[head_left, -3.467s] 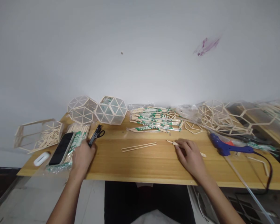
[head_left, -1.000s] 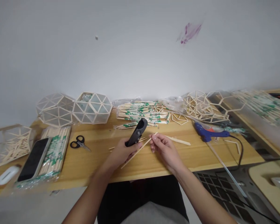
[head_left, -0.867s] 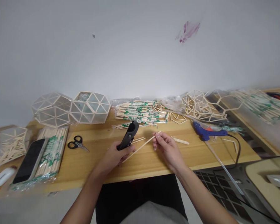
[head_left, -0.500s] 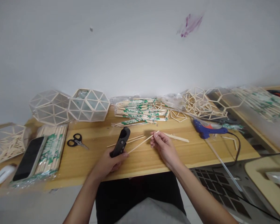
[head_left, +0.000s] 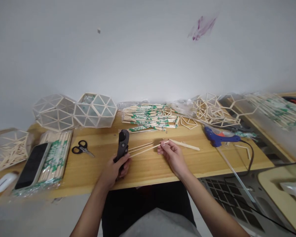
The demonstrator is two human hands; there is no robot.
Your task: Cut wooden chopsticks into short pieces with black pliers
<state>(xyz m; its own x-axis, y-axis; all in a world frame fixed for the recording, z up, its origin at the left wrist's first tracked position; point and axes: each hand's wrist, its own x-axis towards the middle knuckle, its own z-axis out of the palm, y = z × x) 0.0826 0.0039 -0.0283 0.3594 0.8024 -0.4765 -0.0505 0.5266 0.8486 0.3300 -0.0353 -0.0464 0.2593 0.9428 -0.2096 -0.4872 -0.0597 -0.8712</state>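
My left hand [head_left: 113,169] is closed round the grips of a black cutter [head_left: 122,146], whose head points up and away over the wooden table [head_left: 150,168]. My right hand [head_left: 171,156] pinches the right end of a thin wooden stick [head_left: 144,150]. The stick slants down to the left, and its left end reaches the cutter. Two more loose sticks [head_left: 185,144] lie on the table just behind my right hand.
Black scissors [head_left: 82,148], a phone [head_left: 31,164] on a pack of sticks, and a white case [head_left: 2,182] lie at the left. Geodesic stick frames [head_left: 88,110] stand at the back. Wrapped chopstick packs [head_left: 150,118] lie mid-back. A blue glue gun [head_left: 218,139] rests at the right.
My left hand took the cutter from the left and brought it to the middle. My right hand lifted a stick. In the last second the cutter swung more upright and the stick's end met it.
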